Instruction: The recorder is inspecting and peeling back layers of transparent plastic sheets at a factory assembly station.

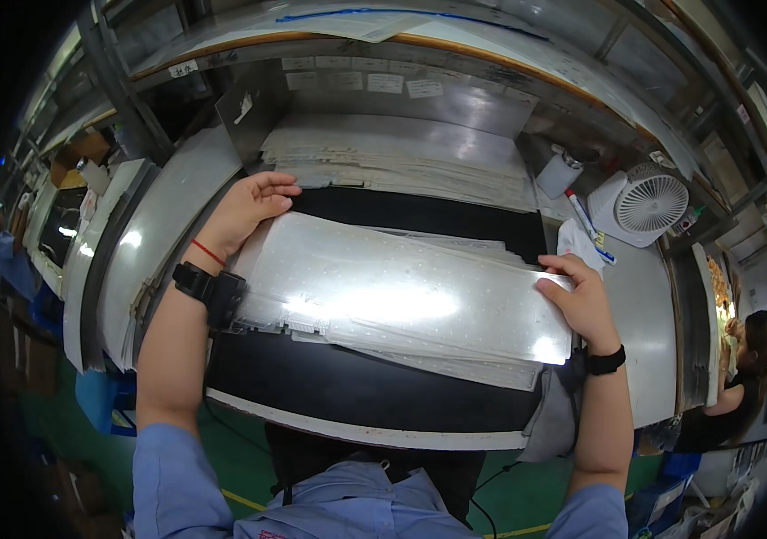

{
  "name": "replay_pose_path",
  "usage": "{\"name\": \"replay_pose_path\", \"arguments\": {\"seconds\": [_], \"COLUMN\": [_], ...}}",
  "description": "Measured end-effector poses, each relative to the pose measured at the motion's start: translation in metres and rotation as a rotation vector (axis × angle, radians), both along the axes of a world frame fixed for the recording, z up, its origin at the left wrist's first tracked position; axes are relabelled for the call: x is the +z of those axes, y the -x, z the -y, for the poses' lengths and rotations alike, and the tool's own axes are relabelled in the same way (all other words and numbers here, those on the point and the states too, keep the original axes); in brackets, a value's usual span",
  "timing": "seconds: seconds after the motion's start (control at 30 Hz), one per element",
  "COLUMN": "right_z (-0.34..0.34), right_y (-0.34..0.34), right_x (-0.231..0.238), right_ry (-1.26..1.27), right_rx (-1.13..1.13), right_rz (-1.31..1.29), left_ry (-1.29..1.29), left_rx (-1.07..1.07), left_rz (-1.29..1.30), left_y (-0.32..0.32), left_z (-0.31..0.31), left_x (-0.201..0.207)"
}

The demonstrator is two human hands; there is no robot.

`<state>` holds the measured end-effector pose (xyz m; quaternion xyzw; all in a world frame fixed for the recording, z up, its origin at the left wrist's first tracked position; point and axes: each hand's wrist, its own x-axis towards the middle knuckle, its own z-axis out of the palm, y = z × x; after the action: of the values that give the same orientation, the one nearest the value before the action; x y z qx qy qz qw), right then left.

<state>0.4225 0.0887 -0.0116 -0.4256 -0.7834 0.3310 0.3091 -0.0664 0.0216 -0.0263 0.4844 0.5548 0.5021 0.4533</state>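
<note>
A long, glossy, translucent plastic sheet (401, 287) lies over a pile of similar sheets (455, 364) on the black mat (312, 368) in front of me. My left hand (253, 208) is at the sheet's far left corner, fingers stretched out past it and thumb apart from them, close to the edge. At the other end, my right hand (579, 296) grips the sheet's right edge, with thumb and fingers around its far corner. Part of that grip is hidden behind the hand.
Behind the mat sits a wide stack of flat sheets (401, 162). A white fan (644, 205), a bottle (559, 172) and marker pens (586, 220) stand or lie at the far right. A shelf edge (455, 45) crosses overhead. Another person (743, 386) works at right.
</note>
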Motion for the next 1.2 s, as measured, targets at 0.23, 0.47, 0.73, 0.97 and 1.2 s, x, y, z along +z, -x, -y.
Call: {"name": "replay_pose_path", "arguments": {"seconds": [0.23,0.47,0.73,0.97,1.2], "right_z": [-0.004,-0.007,-0.009,-0.008,-0.008], "right_y": [-0.006,-0.004,-0.003,-0.002,0.003], "right_x": [-0.003,-0.009,-0.013,-0.012,-0.012], "right_ry": [0.003,0.004,0.082,0.076,0.151], "right_rx": [-0.028,-0.084,-0.146,-0.193,-0.191], "right_rz": [0.063,-0.256,-0.319,-0.348,-0.524], "left_ry": [0.015,-0.024,0.069,0.064,0.036], "left_rx": [0.086,0.122,-0.055,-0.081,0.038], "left_rz": [0.138,0.252,0.118,-0.073,0.097], "left_y": [0.008,0.002,-0.001,-0.003,0.006], "left_z": [-0.005,-0.004,0.001,0.002,-0.002], "left_x": [-0.006,0.0,0.007,0.004,-0.005]}}
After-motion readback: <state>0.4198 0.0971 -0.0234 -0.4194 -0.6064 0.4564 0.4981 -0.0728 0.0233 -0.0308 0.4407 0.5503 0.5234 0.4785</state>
